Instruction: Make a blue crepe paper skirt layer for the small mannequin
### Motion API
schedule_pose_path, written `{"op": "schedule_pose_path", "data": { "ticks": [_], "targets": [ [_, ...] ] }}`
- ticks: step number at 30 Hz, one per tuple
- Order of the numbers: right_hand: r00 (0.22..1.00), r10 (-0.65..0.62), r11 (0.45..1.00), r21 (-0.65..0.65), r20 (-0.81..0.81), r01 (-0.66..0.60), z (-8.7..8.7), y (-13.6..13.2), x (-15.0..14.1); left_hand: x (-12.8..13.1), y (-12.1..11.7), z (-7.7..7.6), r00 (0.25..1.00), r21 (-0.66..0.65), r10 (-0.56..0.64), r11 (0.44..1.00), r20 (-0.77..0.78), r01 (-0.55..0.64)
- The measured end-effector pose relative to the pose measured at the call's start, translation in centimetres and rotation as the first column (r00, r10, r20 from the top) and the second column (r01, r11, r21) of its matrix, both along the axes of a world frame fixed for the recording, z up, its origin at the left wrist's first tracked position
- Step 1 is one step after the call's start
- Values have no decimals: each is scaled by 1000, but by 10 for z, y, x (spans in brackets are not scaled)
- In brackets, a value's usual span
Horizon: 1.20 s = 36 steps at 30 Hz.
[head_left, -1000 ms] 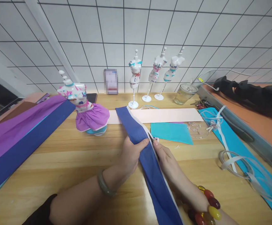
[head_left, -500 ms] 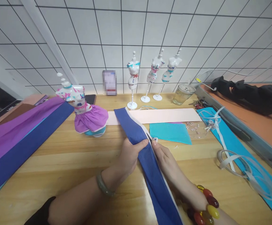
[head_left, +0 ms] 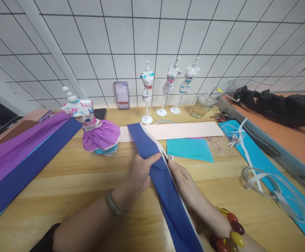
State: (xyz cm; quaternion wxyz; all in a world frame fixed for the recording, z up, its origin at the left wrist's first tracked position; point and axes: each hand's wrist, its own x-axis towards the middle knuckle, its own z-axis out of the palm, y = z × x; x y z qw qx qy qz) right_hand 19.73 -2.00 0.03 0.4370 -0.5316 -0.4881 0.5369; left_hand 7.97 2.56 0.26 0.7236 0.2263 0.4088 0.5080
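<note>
A long blue fabric strip (head_left: 165, 201) with a white band (head_left: 152, 137) along its right edge runs from the table's middle toward me. My left hand (head_left: 141, 171) is closed on the strip, thumb pressed on top near the white band. Just across that band, my right hand (head_left: 185, 180) pinches a small tool with a dark pointed tip (head_left: 164, 155). The tip lies against the white edge; my fingers hide most of the tool. A small white piece with dark marks (head_left: 170, 157) shows by the right fingertips.
At left stands a dress form (head_left: 82, 112) in a purple skirt (head_left: 101, 135), beside long fabric strips (head_left: 31, 168). Several small painted forms (head_left: 147, 87), a phone (head_left: 121, 94) and a glass (head_left: 204, 105) line the wall. Turquoise fabric (head_left: 190, 149) and white ribbon (head_left: 263, 182) lie right.
Both hands and the tool tip appear shifted slightly left in the view. The tip remains at the strip's white edge, and both grips are kept.
</note>
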Motion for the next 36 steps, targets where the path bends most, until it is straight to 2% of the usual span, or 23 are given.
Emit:
{"op": "schedule_pose_path", "data": {
  "ticks": [14,36],
  "targets": [
    [998,-34,999,-26,46,35,2,0,1,6,-8,-4,998,48,22,999,-57,-19],
    [984,-50,999,-1,172,51,-10,5,4,6,-10,-4,999,50,26,998,-20,-25]
  ]
}}
